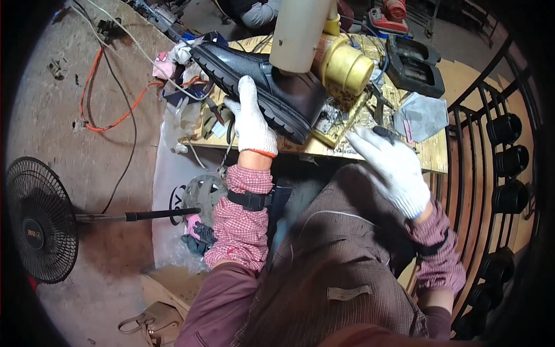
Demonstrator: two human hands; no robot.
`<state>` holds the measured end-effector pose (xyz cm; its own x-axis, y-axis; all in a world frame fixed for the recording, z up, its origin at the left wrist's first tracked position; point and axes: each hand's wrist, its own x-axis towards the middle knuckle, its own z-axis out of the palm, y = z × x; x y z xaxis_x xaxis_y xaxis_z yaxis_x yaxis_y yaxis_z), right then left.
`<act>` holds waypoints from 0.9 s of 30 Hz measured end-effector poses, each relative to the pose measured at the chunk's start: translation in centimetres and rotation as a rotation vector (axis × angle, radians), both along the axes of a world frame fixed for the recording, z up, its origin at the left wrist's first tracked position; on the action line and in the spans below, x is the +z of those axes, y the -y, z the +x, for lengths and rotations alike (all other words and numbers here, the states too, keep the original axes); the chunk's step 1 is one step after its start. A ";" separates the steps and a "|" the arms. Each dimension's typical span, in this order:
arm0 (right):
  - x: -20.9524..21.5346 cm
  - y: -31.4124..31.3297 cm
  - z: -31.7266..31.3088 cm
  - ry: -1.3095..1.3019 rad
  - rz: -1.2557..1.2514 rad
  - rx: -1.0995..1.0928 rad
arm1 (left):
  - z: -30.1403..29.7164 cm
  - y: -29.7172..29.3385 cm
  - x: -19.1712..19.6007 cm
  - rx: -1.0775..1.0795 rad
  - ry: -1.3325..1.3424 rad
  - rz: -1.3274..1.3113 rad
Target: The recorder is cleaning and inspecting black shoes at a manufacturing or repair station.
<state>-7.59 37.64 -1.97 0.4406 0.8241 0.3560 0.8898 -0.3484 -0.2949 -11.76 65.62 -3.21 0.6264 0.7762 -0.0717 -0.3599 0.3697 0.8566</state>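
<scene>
My left hand (256, 126), in a white knitted glove, grips a black leather shoe (231, 68) by its ridged sole, with the thumb lying along the side. The shoe is tilted over the worktable, its sole turned toward me. A pale cylindrical tube (299, 34) comes down in front of the shoe's opening and hides part of it; whether they touch I cannot tell. My right hand (396, 173), also gloved, hovers at the table's front edge with fingers stretched out. A small dark piece (384, 134) shows beside its fingertips; nothing is visibly held.
A yellow cylindrical fitting (348, 68) stands behind the shoe on the littered wooden table (435, 151). Grey cloth (421, 117) and a black tray (413, 68) lie to the right. A metal rack (457, 168) holds several dark shoes. A fan (40, 222) stands left.
</scene>
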 end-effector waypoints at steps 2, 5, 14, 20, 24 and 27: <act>-0.3 -4.2 0.6 0.065 0.095 0.119 | -1.4 -0.6 -2.3 -0.015 0.006 -0.045; 0.5 -7.9 0.6 0.349 0.209 0.285 | -2.7 1.4 -3.4 -0.026 -0.050 -0.053; -5.8 2.3 -4.0 -0.303 -0.611 0.439 | -3.8 0.3 -1.6 0.109 -0.151 0.061; -6.5 8.8 -6.3 -0.495 -0.151 -0.016 | -2.4 -1.5 -3.3 0.081 -0.108 -0.021; -6.4 11.1 -7.9 -0.488 -0.055 -0.182 | -0.5 -2.7 -2.9 0.078 -0.067 -0.104; -7.4 12.8 -7.9 -0.562 -0.067 -0.228 | 1.2 -1.1 0.6 0.115 -0.038 0.043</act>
<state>-15.50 24.85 -9.36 0.7142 0.6992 -0.0317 0.5050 -0.5461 -0.6684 -10.58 66.77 -2.66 0.5307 0.8455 -0.0589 -0.3644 0.2903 0.8849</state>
